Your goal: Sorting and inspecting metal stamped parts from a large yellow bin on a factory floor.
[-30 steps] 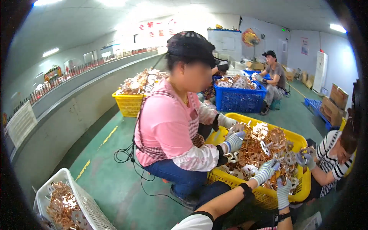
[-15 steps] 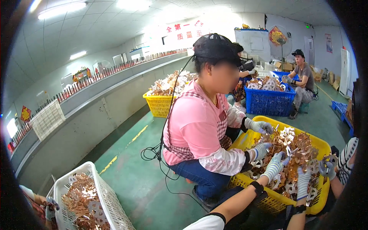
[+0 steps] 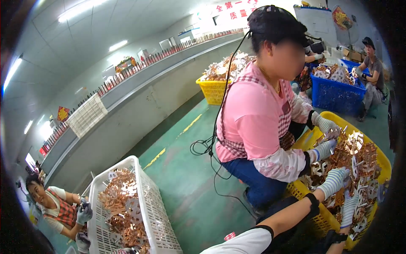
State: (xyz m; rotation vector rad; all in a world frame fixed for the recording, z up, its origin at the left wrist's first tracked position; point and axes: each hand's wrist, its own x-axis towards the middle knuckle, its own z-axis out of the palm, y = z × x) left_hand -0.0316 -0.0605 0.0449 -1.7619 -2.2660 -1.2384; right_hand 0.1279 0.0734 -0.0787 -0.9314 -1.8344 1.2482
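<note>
My left hand (image 3: 335,183), in a blue-and-white striped glove, is over the yellow basket (image 3: 382,160) with its fingers bent together. Close below it, my right hand (image 3: 349,207), gloved alike, reaches up so that its fingertips come near the left ones. What either hand holds is too small to make out. Under and around them lies a heap of flat stamped metal pieces (image 3: 367,163), copper-coloured and silvery. Across the basket a person in pink (image 3: 258,127) has two striped-gloved hands (image 3: 325,149) at the same heap, with metal pieces at the fingers.
A white basket (image 3: 150,197) of copper-coloured pieces stands at lower left, with a person in a checked apron (image 3: 63,205) beside it. Dark cables (image 3: 209,146) hang behind the person in pink. Farther back are another yellow basket (image 3: 210,91) and a blue basket (image 3: 336,94).
The view has swung left, so the scene sits farther right and the person at lower left shows more. My hands have come closer together over the heap.
</note>
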